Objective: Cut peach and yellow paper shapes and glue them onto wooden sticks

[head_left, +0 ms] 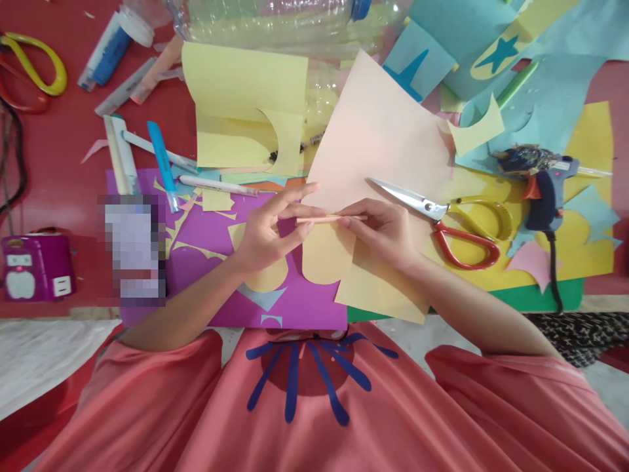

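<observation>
From the head camera, which is where I'd be peering too, a thin peach strip (pixel 324 219) lies level between two hands, just above a pale peach sheet (pixel 383 131) and the purple sheet (pixel 314 311). The left hand (pixel 275 229) pinches one end between thumb and a finger, another finger stretched out beyond; the right hand (pixel 381 233) grips the other end the same way, its remaining fingers tucked out of sight. Whether the strip is rolled or folded I can't tell — it shows nearly edge-on, its ends covered by fingertips.

Near the right hand, scissors (pixel 432 210) lie with blades together, the lower handle red, the other yellow. Farther right sits a glue gun (pixel 546 196), its top lost under a dark, messy clump. A pen (pixel 316 138) is partly hidden by the yellow sheet (pixel 246 85).

On the left a pixelated patch (pixel 135 252) blots something out — no telling what — and another yellow handle (pixel 59 69) is cut off by the frame edge
</observation>
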Tool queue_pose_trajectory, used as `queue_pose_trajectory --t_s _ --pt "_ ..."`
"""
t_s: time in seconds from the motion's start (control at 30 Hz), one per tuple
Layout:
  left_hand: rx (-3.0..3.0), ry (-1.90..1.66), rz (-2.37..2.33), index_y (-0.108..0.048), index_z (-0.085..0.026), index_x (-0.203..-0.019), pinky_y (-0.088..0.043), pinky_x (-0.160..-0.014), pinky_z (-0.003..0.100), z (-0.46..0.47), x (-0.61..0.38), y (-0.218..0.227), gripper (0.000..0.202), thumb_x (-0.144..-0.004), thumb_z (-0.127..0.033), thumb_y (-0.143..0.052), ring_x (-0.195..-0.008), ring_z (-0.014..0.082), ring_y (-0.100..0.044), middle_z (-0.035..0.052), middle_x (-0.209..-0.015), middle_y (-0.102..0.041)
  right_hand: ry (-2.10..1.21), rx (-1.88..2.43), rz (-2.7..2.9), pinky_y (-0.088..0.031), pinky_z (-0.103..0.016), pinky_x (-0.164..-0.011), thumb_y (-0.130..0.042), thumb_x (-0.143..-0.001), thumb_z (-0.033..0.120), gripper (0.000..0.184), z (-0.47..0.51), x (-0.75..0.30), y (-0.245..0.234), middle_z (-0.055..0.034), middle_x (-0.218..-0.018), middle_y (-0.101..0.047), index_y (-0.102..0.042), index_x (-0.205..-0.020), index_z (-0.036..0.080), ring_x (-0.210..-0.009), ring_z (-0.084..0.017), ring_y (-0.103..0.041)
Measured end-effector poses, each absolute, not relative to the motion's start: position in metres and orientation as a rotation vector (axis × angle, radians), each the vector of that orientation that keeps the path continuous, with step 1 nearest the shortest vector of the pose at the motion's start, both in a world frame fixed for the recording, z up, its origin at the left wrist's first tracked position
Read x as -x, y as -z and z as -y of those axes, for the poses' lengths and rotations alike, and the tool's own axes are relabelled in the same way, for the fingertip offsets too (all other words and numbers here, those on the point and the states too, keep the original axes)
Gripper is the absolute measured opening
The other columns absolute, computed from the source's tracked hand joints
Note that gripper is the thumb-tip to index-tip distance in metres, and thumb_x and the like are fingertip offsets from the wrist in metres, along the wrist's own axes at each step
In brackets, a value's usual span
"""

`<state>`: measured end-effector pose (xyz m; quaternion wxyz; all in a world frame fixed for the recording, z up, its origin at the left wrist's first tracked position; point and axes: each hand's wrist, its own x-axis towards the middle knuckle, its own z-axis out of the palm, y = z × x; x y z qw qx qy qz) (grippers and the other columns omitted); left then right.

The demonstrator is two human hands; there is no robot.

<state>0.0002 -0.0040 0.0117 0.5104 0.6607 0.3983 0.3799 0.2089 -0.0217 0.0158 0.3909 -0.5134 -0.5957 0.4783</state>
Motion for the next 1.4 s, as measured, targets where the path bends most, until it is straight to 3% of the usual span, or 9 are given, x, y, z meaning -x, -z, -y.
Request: queue_pose_trajectory --t_s 0.4,0.63,0.9,1.1,1.4 --pt "-1.709 -0.980 -0.860 -0.051 -0.031 -0.137 -0.057 -0.100 0.040 0.000 0.003 -0.003 0.052 -0.087 -0.032 -0.067 -0.099 0.0202 -0.074 -0.0003 -0.099 -0.078 -1.233 1.287 1.518 -0.054 -0.024 -0.061 -0.067 -0.083 0.034 0.017 0.023 -0.208 -0.014 -0.0028 -0.078 -0.075 -0.074 -0.080 0.019 -0.068 -0.012 -0.067" --pt "-1.675 -1.009 -0.828 -0.045 -0.031 -0.140 -0.062 -0.089 0.032 0.000 0.004 -0.001 0.063 -0.083 -0.034 -0.071 -0.101 0.0201 -0.073 0.0024 -0.109 -0.075 -1.162 1.252 1.544 -0.052 -0.021 -0.055 -0.067 -0.082 0.028 0.012 0.023 -0.208 -0.010 -0.0022 -0.076 -0.076 -0.074 -0.082 0.018 -0.064 -0.010 -0.067" --pt "-1.609 -0.883 -0.850 -0.051 -0.029 -0.135 -0.063 -0.090 0.036 0.005 0.000 -0.004 0.052 -0.087 -0.033 -0.068 -0.099 0.0209 -0.074 0.0002 -0.097 -0.078 -1.087 1.227 1.608 -0.056 -0.020 -0.059 -0.070 -0.081 0.025 0.007 0.025 -0.208 -0.012 -0.0023 -0.080 -0.078 -0.075 -0.083 0.020 -0.067 -0.011 -0.070" --pt "-1.592 -0.960 -0.924 -0.050 -0.028 -0.134 -0.059 -0.100 0.038 0.007 -0.001 -0.004 0.051 -0.087 -0.033 -0.068 -0.101 0.0199 -0.073 -0.0003 -0.101 -0.077 -1.242 1.230 1.505 -0.062 -0.025 -0.070 -0.074 -0.079 0.035 0.026 0.025 -0.209 -0.012 -0.0061 -0.099 -0.079 -0.076 -0.099 0.019 -0.084 -0.016 -0.075" --pt "-1.541 -0.942 -0.928 -0.051 -0.029 -0.133 -0.062 -0.095 0.038 0.009 -0.001 -0.006 0.049 -0.088 -0.036 -0.067 -0.102 0.0214 -0.073 -0.0005 -0.105 -0.077 -1.372 1.265 1.471 -0.062 -0.031 -0.078 -0.070 -0.082 0.041 0.035 0.022 -0.211 -0.017 -0.0066 -0.108 -0.077 -0.075 -0.111 0.022 -0.093 -0.019 -0.074"
